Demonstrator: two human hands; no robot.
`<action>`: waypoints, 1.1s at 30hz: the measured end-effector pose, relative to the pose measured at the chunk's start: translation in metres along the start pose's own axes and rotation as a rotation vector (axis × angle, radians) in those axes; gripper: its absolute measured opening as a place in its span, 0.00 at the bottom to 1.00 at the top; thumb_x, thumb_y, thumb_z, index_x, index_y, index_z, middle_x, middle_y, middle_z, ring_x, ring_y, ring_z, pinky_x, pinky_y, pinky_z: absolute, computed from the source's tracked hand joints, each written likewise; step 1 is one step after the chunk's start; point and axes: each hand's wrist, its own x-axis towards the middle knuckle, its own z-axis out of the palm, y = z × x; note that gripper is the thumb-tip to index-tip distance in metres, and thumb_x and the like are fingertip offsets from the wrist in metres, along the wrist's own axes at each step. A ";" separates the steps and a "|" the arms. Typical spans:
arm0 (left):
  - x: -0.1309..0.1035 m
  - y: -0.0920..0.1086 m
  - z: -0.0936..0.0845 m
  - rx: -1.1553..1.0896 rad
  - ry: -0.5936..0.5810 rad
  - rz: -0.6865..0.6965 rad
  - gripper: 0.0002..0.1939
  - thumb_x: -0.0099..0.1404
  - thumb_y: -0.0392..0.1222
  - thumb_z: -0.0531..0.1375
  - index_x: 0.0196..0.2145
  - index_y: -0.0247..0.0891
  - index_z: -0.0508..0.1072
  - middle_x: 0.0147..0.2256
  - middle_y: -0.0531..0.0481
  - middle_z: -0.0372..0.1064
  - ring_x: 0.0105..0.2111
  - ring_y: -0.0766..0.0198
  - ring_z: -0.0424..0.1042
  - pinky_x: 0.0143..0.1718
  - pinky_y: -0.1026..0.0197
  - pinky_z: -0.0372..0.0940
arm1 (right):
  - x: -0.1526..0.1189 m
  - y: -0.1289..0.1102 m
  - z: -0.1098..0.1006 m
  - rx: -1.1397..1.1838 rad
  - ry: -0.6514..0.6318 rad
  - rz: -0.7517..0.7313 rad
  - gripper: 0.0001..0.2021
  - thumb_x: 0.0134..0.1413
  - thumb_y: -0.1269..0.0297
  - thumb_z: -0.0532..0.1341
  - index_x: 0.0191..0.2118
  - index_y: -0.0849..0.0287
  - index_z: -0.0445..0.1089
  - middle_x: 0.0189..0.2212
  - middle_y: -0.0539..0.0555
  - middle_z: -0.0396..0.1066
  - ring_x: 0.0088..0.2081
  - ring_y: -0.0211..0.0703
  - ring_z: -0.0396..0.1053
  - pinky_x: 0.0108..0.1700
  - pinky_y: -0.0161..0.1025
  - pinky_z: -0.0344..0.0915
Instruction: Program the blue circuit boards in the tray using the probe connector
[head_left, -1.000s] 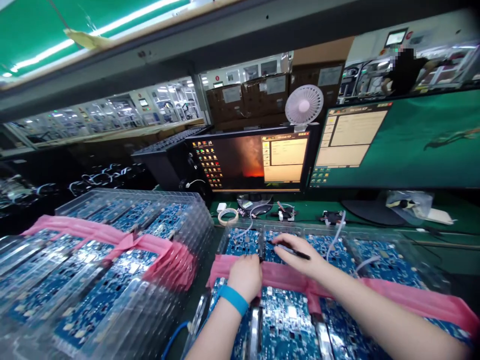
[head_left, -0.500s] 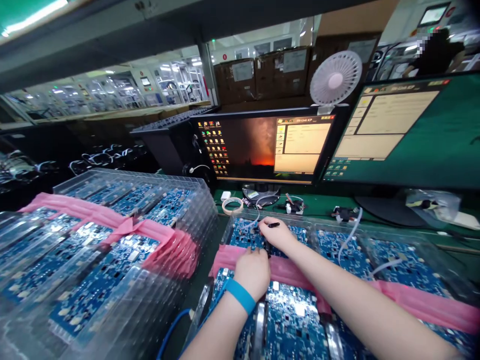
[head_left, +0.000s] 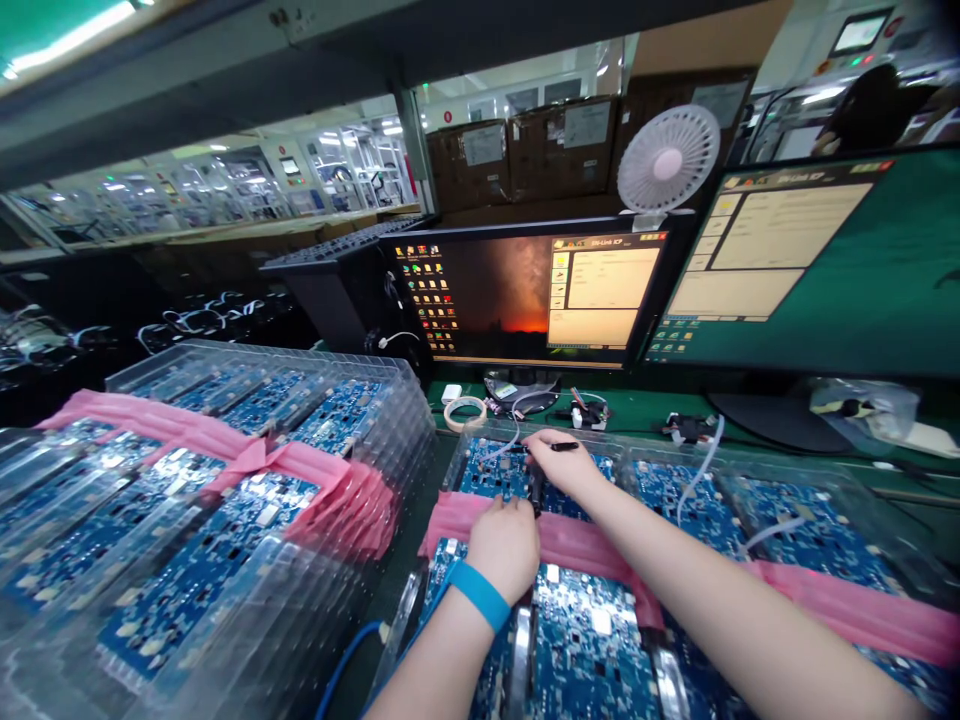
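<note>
My left hand [head_left: 504,540], with a blue band [head_left: 480,594] on its wrist, rests over the pink strip [head_left: 570,541] on a clear tray of blue circuit boards [head_left: 592,640]. Its fingertips bend down onto a board, and what they may hold is hidden. Just above and to the right, my right hand [head_left: 559,462] is closed round a black pen-like tool [head_left: 565,446] over the upper board. Near its fingertips, a thin white cable [head_left: 514,432] runs to that board.
At left stands a tall stack of clear trays [head_left: 405,400] with boards and pink strips. Behind are a tape roll [head_left: 465,412], a monitor [head_left: 495,290], a second monitor [head_left: 862,260] and a white fan [head_left: 667,162]. White cables [head_left: 701,470] lie over the right boards.
My right hand has shifted slightly to the right with the black tool, away from the cable's end. My left hand has hardly moved.
</note>
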 end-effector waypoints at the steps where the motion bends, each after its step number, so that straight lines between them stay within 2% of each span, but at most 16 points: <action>1: 0.000 0.000 0.000 -0.013 0.005 -0.005 0.10 0.61 0.36 0.48 0.30 0.31 0.68 0.28 0.41 0.68 0.34 0.55 0.68 0.41 0.55 0.58 | -0.004 -0.001 -0.006 0.027 0.021 0.020 0.14 0.48 0.59 0.51 0.30 0.60 0.70 0.23 0.49 0.66 0.26 0.36 0.62 0.25 0.29 0.55; 7: 0.000 -0.002 -0.008 -0.139 0.063 -0.043 0.11 0.62 0.37 0.47 0.34 0.34 0.68 0.36 0.42 0.69 0.38 0.57 0.68 0.40 0.58 0.59 | -0.036 -0.002 -0.037 0.245 0.054 0.095 0.16 0.42 0.53 0.55 0.27 0.63 0.67 0.19 0.50 0.64 0.19 0.33 0.57 0.20 0.28 0.51; 11: -0.001 -0.002 -0.021 -0.239 0.141 -0.059 0.13 0.65 0.40 0.44 0.43 0.39 0.63 0.37 0.47 0.68 0.39 0.61 0.67 0.39 0.61 0.60 | -0.052 0.001 -0.045 0.432 0.068 0.146 0.22 0.42 0.47 0.52 0.29 0.65 0.64 0.15 0.49 0.58 0.16 0.32 0.53 0.16 0.28 0.46; 16: -0.001 -0.001 -0.025 -0.295 0.203 -0.110 0.11 0.65 0.40 0.44 0.41 0.35 0.61 0.34 0.45 0.68 0.36 0.58 0.68 0.36 0.59 0.61 | -0.060 -0.002 -0.047 0.570 0.084 0.181 0.21 0.41 0.47 0.52 0.29 0.64 0.61 0.14 0.48 0.56 0.15 0.31 0.52 0.17 0.28 0.46; 19: -0.002 0.000 -0.022 -0.312 0.203 -0.075 0.10 0.65 0.40 0.44 0.39 0.37 0.62 0.33 0.46 0.68 0.35 0.59 0.68 0.35 0.59 0.61 | -0.061 -0.003 -0.046 0.575 0.063 0.202 0.20 0.40 0.48 0.53 0.29 0.65 0.61 0.14 0.48 0.56 0.15 0.31 0.52 0.16 0.28 0.46; 25: -0.003 -0.002 -0.020 -0.331 0.215 0.029 0.11 0.64 0.41 0.45 0.41 0.38 0.63 0.38 0.46 0.66 0.39 0.59 0.65 0.41 0.57 0.59 | -0.060 -0.001 -0.045 0.474 0.023 0.189 0.18 0.41 0.50 0.52 0.27 0.64 0.63 0.14 0.49 0.57 0.16 0.32 0.53 0.17 0.28 0.46; 29: -0.004 0.000 -0.022 -0.336 0.165 0.083 0.11 0.63 0.40 0.47 0.41 0.38 0.64 0.37 0.47 0.67 0.38 0.59 0.65 0.40 0.57 0.60 | -0.062 0.000 -0.044 0.389 -0.021 0.140 0.17 0.42 0.52 0.52 0.27 0.63 0.64 0.16 0.50 0.59 0.18 0.34 0.56 0.19 0.29 0.51; 33: -0.007 0.006 -0.023 -0.422 0.125 0.130 0.10 0.62 0.41 0.49 0.40 0.39 0.64 0.38 0.48 0.67 0.38 0.59 0.66 0.39 0.57 0.60 | -0.069 0.004 -0.031 0.372 -0.047 0.075 0.19 0.45 0.51 0.50 0.32 0.62 0.66 0.22 0.51 0.61 0.24 0.38 0.61 0.24 0.31 0.58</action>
